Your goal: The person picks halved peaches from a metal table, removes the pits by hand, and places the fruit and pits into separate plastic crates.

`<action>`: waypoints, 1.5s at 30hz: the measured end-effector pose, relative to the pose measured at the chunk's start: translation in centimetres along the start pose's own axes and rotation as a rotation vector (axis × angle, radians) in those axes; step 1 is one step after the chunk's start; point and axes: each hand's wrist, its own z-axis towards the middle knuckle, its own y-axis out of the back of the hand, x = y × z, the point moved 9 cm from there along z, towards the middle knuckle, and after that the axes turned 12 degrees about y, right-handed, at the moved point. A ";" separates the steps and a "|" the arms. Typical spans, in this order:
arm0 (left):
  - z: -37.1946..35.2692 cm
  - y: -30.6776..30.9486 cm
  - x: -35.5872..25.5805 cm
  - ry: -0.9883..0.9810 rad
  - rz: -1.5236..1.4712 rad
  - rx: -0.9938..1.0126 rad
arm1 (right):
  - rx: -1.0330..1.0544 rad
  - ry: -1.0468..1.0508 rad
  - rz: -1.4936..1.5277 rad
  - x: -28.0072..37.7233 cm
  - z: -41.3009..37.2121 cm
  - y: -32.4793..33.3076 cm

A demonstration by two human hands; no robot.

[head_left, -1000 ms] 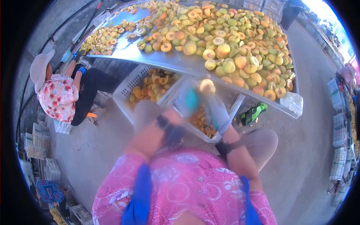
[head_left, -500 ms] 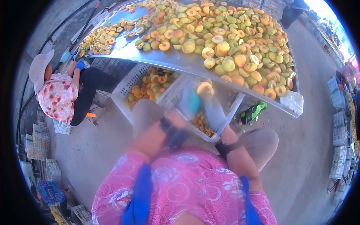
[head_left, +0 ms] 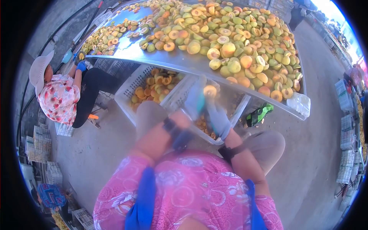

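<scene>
A peach half, cut face toward me, is at the fingertips of my right hand, which wears a pale glove and is closed on it. Beside it on the left, my left hand, in a pale and teal glove, looks closed; motion blur hides what it holds. Both hands are over a white crate with small brown-orange pieces at its bottom, perhaps pits. Just beyond, many halved peaches cover a metal table.
Left of my hands, another white crate holds peach halves. A green-and-black bag lies on the floor at right. A person in a hat sits at the table's left end. Stacked crates line the right side.
My left hand has shifted slightly and its fingers now reach higher beside the peach half. My right hand stays almost in place with the half.
</scene>
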 end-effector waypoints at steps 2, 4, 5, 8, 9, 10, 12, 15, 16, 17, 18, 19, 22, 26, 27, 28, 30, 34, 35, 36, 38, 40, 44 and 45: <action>-0.1 0.2 -0.3 0.056 0.009 0.036 | 0.003 -0.018 0.036 -0.2 -0.1 0.3; -0.5 -0.1 -0.2 0.114 0.015 0.070 | 0.149 -0.240 0.363 -1.8 -1.0 -1.2; -0.9 -0.1 -0.3 0.144 0.001 0.025 | 0.151 -0.242 0.363 -1.8 -1.0 -1.3; -0.2 0.9 -0.4 0.018 0.136 -0.082 | 0.139 -0.242 0.319 -2.0 -0.9 -1.6; -0.2 1.2 -1.3 -0.138 0.280 -0.142 | 0.100 -0.177 0.271 -1.7 -0.6 -1.4; 0.1 1.7 -0.5 -0.069 0.276 -0.132 | 0.060 -0.110 0.223 -1.2 -0.3 -0.9; -0.1 1.0 -1.1 -0.036 0.285 0.007 | 0.152 -0.212 0.335 -1.9 -0.7 -0.7; -1.5 -1.6 -2.1 0.097 0.206 0.147 | 0.219 -0.267 0.365 -2.8 -1.0 -1.4; -2.1 -2.1 -3.1 0.052 0.423 0.110 | 0.193 -0.227 0.279 -2.9 -0.8 -1.2; -2.4 -2.3 -3.5 0.007 0.639 0.070 | 0.195 -0.232 0.280 -2.9 -1.1 -1.3; -2.3 -1.9 -3.4 0.007 0.637 0.067 | 0.217 -0.247 0.334 -2.7 -1.4 -1.6; -1.9 -1.6 -3.0 0.007 0.658 0.089 | 0.238 -0.259 0.387 -2.5 -1.7 -1.8; -1.9 -1.8 -2.5 0.042 0.674 0.173 | 0.320 -0.387 0.586 -2.7 -2.5 -2.8; -2.7 -1.0 -1.7 0.221 0.443 0.250 | 0.287 -0.429 0.609 -3.5 -2.5 -3.1; -2.6 -0.6 -1.3 0.219 0.440 0.247 | 0.515 -0.464 0.847 -2.9 -3.2 -4.6; -2.2 0.0 -0.6 0.204 0.258 0.282 | 0.744 -0.496 1.084 -1.6 -4.4 -5.7; -1.2 1.3 0.6 0.181 0.073 0.314 | 0.642 -0.524 1.109 -1.8 -4.2 -6.1; -0.1 1.9 0.4 0.121 -0.066 0.215 | 0.413 -0.582 1.318 -0.8 -4.1 -6.6; -0.2 2.7 -1.3 -0.043 0.002 0.081 | 0.418 -0.586 1.320 -1.3 -4.0 -6.4; -0.2 3.5 -1.9 -0.044 0.005 0.076 | 0.537 -0.517 1.417 -0.7 -3.9 -6.1; 0.0 7.9 -5.3 -0.120 0.011 -0.091 | 0.659 -0.431 1.512 0.4 -3.8 -5.5; -0.1 10.2 -7.5 0.001 -0.336 -0.012 | 0.387 -0.382 1.359 -1.5 -2.4 -3.9; 0.5 15.2 -13.4 -0.298 0.653 -0.526 | 0.267 -0.379 1.249 -3.7 -1.3 -2.8; 1.0 13.5 -13.8 -0.333 0.812 -0.559 | 0.244 -0.382 1.206 -3.9 -1.1 -2.5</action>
